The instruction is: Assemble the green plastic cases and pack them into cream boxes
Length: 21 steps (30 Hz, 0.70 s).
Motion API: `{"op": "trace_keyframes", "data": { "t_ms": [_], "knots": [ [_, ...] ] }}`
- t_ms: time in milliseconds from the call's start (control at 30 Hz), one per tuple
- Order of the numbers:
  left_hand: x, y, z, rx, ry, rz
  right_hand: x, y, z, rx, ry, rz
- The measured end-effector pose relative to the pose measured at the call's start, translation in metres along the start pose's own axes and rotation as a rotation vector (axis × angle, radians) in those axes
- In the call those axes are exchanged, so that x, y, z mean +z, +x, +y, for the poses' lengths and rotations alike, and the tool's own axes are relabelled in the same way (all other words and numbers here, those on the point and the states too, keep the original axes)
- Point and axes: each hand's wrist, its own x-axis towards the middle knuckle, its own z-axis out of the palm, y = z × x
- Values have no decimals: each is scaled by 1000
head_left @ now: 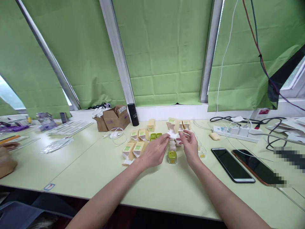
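Note:
Near the table's middle, my left hand is closed in a pinch, its fingertips at a small white piece whose kind is unclear. My right hand faces it across a small gap, fingers curved and apart. Between them lie small whitish blocks. Closer to me sits a small clear container with a green lid. A cream carton with a green label stands just behind my hands. Several similar cartons are left of my left hand, beside more green lids. Clear lids lie by my right wrist.
Two phones and a power strip with cables occupy the right side. A cardboard box and black bottle stand at the back. Far left are a white tray and another person's hand.

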Motion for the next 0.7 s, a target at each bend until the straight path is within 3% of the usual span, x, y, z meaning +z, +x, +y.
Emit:
{"op": "trace_keyframes", "data": {
  "t_ms": [233, 333, 533, 700],
  "knots": [
    [-5, -22, 3, 205, 60, -16, 1, 0, -2, 103, 140, -29],
    [-4, -27, 0, 191, 49, 33, 2, -5, -5, 77, 151, -44],
    [-2, -12, 1, -184, -181, 290, 5, -13, -9, -77, 164, -146],
    [5, 16, -1, -409, -415, 306, 6, -19, -8, -181, 71, -195]
  ]
}}
